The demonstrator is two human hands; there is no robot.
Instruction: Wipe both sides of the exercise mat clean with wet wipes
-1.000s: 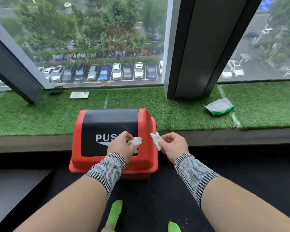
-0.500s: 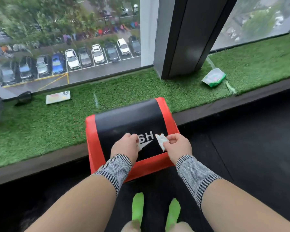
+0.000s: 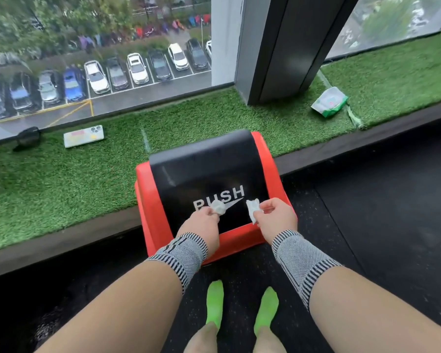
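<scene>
Left hand (image 3: 203,220) pinches a balled wet wipe (image 3: 218,206), right hand (image 3: 275,218) pinches another crumpled wipe (image 3: 253,209), both over the red bin's black PUSH flap (image 3: 209,179). Wipe pack (image 3: 329,101) lies at two o'clock; no exercise mat is identifiable. Unpushed, the flap might shed the wipes onto the floor.

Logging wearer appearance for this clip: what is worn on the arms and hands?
Both forearms are bare, with no sleeves in view. Each wrist carries a knitted grey wrist band, the left wrist band and the right wrist band, both with a finely speckled weave and black-and-white striped ribbing along the edges. The left hand and right hand are ungloved; no rings, watch or markings show.
</scene>
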